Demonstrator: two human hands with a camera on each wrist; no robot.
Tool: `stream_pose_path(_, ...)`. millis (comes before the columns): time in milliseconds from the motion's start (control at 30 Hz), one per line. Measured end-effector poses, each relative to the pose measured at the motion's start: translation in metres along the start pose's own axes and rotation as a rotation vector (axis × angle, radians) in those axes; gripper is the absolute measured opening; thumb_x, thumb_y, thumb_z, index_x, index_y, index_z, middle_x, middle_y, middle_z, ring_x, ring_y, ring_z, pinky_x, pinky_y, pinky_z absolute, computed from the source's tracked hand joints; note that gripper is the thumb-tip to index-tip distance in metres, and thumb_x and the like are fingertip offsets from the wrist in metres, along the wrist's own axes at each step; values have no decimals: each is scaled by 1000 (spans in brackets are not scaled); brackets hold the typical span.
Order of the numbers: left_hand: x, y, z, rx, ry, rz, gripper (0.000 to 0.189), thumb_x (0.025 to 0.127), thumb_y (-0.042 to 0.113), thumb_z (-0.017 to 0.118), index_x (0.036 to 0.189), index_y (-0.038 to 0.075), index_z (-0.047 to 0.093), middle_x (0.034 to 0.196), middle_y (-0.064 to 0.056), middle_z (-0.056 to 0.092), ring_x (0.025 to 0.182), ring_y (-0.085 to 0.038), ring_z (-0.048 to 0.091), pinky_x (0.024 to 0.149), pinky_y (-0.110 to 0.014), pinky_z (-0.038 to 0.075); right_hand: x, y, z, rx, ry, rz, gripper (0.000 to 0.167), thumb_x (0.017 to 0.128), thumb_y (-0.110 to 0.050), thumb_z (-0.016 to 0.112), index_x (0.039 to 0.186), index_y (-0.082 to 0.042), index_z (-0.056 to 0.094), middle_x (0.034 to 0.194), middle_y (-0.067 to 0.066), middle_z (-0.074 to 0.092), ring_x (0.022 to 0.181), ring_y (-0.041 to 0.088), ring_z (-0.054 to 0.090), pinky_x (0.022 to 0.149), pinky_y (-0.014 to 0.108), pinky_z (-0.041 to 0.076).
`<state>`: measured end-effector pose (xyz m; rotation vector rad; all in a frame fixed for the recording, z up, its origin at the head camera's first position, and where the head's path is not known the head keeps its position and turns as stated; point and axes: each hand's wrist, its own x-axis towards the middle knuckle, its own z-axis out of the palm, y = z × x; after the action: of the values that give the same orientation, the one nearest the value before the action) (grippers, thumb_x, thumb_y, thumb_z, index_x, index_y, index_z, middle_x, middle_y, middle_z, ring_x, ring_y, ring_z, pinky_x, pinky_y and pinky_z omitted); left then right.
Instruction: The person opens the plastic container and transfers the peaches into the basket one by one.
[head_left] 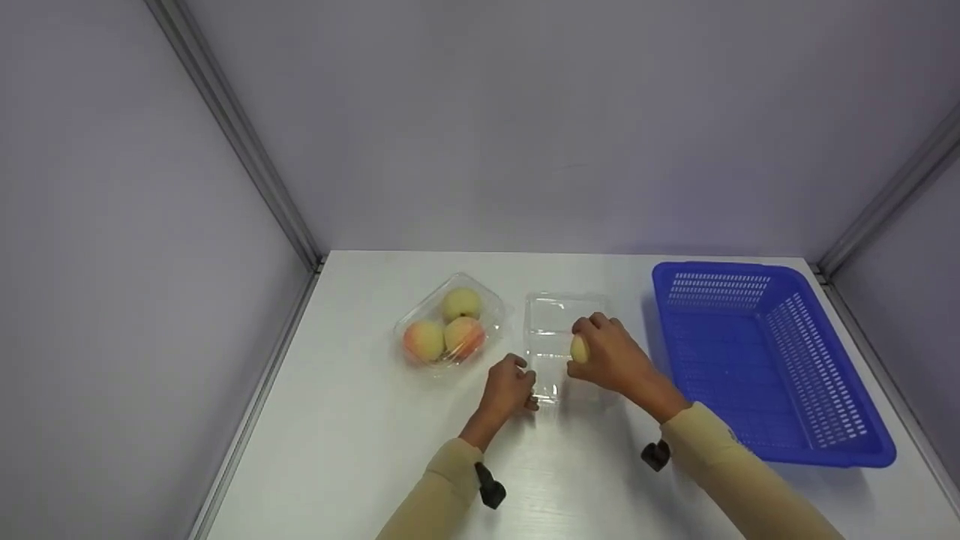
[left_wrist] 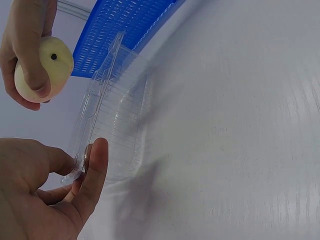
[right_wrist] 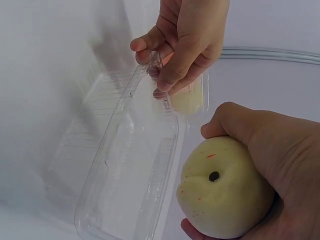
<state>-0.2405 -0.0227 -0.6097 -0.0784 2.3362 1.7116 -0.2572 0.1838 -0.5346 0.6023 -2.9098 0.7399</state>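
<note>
A pale yellow peach [right_wrist: 225, 187] with a dark stem pit and small red flecks is gripped in my right hand [head_left: 611, 354], above the right side of a clear plastic box [head_left: 550, 345]. My left hand [head_left: 508, 386] pinches the near left corner of that box between thumb and fingers, as the left wrist view shows. Nothing lies in the part of the box that shows. To its left, a second clear plastic box [head_left: 491, 296] contains a yellow peach [head_left: 461, 303] and two red-blushed peaches [head_left: 424, 341].
A blue perforated plastic basket [head_left: 720, 360] stands on the right of the white table [head_left: 337, 450]. Grey panel walls [head_left: 525, 135] close in the back and both sides. Black wrist devices [head_left: 491, 491] sit on both forearms.
</note>
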Motion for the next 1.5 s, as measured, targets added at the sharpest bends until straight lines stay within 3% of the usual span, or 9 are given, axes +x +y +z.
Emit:
stream_pose_path(333,0,0,1,-18,7,-7,30,104,4,60,129,-12,54,86,-8,61,60,-16,70,59,-33,65,1,4,-9,-6,36,-22,50,74,-19,87,117,0,68,105,17,65,88,34,60,67,39,53)
stream_pose_path(900,0,0,1,2,4,-7,30,104,6,59,129,-11,55,87,-7,61,59,-14,69,62,-38,66,1,12,-29,-20,21,34,50,80,-19,85,122,2,66,111,21,64,95,37,60,72,43,56)
stream_pose_path(1200,-1,0,-1,22,-5,-2,32,105,8,60,131,-10,55,87,-7,62,60,-12,69,59,-30,63,-2,24,-41,-10,39,33,48,81,-18,82,122,3,66,110,21,64,95,37,59,68,44,57)
stream_pose_path(1500,-1,1,-1,31,-6,-8,31,105,9,60,131,-9,56,90,-8,63,61,-12,69,59,-31,63,-5,31,-50,-8,41,51,49,82,-18,82,122,3,65,113,23,65,95,38,61,73,49,58)
